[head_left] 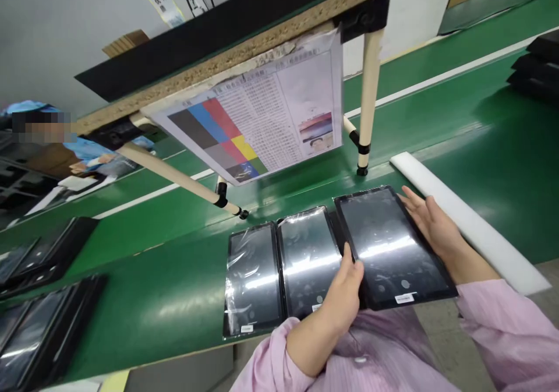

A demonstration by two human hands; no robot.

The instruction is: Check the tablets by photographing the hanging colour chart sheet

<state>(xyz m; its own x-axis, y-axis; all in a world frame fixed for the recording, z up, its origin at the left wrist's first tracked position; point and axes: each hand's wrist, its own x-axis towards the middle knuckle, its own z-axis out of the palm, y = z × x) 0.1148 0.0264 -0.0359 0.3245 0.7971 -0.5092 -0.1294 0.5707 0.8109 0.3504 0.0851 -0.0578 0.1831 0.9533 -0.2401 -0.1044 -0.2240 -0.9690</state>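
A dark tablet-like screen panel (388,246) with a glossy face and a small white label at its lower end is held between my two hands. My left hand (343,293) grips its left edge, thumb up, with the other fingers mostly hidden. Along the opposite edge, my right hand (432,229) supports the panel, its fingertips showing past the upper right side. Left of it lie a middle panel (308,258) and a left panel (253,275) with wrinkled clear film, side by side in a black tray. The held panel overlaps the tray's right end.
A white foam strip (471,223) lies at the right. Trays of similar panels (39,322) stand at the left on the green bench (152,299). A raised shelf on pale legs (367,101) carries a printed colour sheet (262,112). Another person (96,153) works at far left.
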